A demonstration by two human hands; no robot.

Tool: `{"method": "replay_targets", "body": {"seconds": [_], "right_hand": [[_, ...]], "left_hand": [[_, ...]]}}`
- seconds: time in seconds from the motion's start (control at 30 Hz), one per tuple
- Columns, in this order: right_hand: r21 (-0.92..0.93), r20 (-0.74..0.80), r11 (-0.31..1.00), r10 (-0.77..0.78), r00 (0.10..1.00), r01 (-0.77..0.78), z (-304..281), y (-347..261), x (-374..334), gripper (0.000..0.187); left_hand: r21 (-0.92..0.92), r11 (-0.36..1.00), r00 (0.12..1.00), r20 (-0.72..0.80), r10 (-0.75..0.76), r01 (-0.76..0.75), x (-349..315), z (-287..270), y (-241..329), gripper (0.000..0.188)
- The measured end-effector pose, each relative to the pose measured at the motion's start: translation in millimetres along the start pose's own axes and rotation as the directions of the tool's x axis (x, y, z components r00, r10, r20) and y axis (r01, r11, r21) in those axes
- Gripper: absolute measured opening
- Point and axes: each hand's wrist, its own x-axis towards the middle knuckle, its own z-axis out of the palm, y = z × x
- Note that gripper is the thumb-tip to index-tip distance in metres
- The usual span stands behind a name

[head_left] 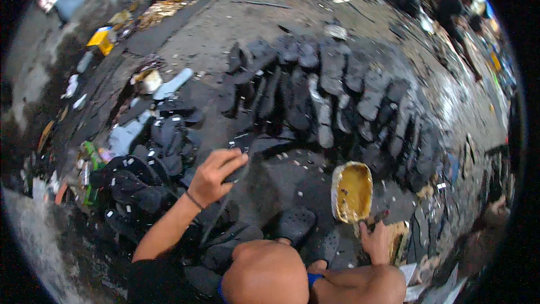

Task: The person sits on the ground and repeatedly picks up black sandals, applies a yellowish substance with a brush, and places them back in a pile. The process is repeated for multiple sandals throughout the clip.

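My left hand, a dark band at its wrist, is closed on a dark sole-like piece with a pale edge. This piece is partly hidden by the fingers. To the right, a shallow tray with a crusted whitish rim holds yellowish-brown glue-like stuff. By its near end is my right hand, fingers bent around something small and dark that I cannot make out. Beyond both hands, several rows of dark soles lean against each other in a curve. Black sandals lie heaped beside my left arm.
Grey sole-shaped pieces and a whitish container lie at the left. A yellow box stands farther back. Beside my right hand is a wooden-edged piece. At the far right is a person among clutter.
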Motion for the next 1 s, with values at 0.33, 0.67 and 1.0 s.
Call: {"method": "replay_targets", "body": {"seconds": [0.33, 0.67, 1.0], "right_hand": [[-0.168, 0.275, 0.974, -0.101, 0.956, 0.151, 11.1, 10.4, -10.2, 0.026], [0.913, -0.083, 0.371, -0.241, 0.967, 0.171, -9.1, -64.0, 29.2, 0.025], [0.729, -0.433, 0.413, -0.340, 0.835, 0.546, -10.4, -153.7, 78.6, 0.020]], "left_hand": [[-0.178, 0.977, 0.888, 0.458, -0.023, 0.117, -91.1, 142.2, 31.4, 0.058], [-0.165, 0.973, 0.907, 0.413, -0.079, 0.161, 10.1, 253.3, 44.6, 0.070], [-0.790, -0.549, 0.592, 0.587, -0.552, 0.271, 67.2, 175.0, 73.9, 0.041]]}}
